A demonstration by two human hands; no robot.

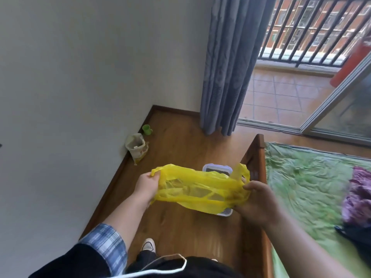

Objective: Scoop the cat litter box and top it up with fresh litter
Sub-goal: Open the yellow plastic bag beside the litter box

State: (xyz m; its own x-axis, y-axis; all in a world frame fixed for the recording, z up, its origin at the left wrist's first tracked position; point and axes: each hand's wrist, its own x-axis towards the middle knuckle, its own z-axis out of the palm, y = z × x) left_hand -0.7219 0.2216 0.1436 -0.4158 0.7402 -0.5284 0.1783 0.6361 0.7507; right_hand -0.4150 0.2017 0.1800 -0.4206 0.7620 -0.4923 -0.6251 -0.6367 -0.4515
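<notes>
Two bare hands are stretching a thin yellow plastic bag point(200, 187) across the centre of the frame. The left hand point(147, 184) is gripping one bunched end, fingers curled round it. The right hand point(258, 203) is pinching the other end between thumb and fingers. The bag is see-through, crinkled and limp, sagging a little between the two grips.

Just behind the bag, slightly right of centre, the litter box point(205, 168) is sitting on the wooden floor point(180, 141), right beside the wooden frame of the bed point(259, 157). It is a pale plastic tray with rounded corners and grey litter inside. The bag is hiding most of it.

This is looking like an early step: readying the bag for the waste, with scooping not yet begun. The next move is probably calling for working the film apart to find the mouth, then crouching to the box. No scoop is showing anywhere.

Left of centre, against the white wall point(80, 77), a crumpled open-topped sack point(136, 146) is slumping on the floor, likely the fresh litter. A small green cup point(147, 129) is standing just beyond it. A rumpled green sheet point(311, 177) is covering the bed at the right edge, and a grey-blue curtain point(222, 67) is hanging in folds at upper centre.
</notes>
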